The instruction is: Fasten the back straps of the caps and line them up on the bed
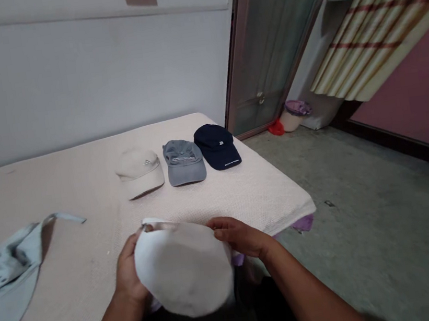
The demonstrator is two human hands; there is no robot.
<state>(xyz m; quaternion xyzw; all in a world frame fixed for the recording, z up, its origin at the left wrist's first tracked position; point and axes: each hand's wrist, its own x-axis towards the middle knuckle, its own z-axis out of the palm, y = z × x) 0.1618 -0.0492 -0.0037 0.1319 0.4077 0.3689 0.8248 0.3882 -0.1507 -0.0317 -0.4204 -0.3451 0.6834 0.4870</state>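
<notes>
A white cap (pixel 185 269) is held between my two hands over the near edge of the bed, its back opening towards the far side. My left hand (pixel 130 271) grips its left side, with some fingers hidden behind the cap. On the right rim, my right hand (pixel 240 235) is closed, thumb on top. Beyond it on the bed lie a beige cap (pixel 139 170), a grey cap (pixel 184 162) and a navy cap (pixel 217 146) in a row, brims towards me. A light blue-grey cap (pixel 9 282) with a loose strap rests at the left, partly cut off.
The bed (pixel 93 171) has a cream textured cover and meets a pale wall (pixel 88 77). A glass-panelled door (pixel 263 49) stands behind its right corner. A waste bin (pixel 293 115) and red bag (pixel 276 128) sit on the concrete floor. A striped curtain (pixel 375 29) hangs at upper right.
</notes>
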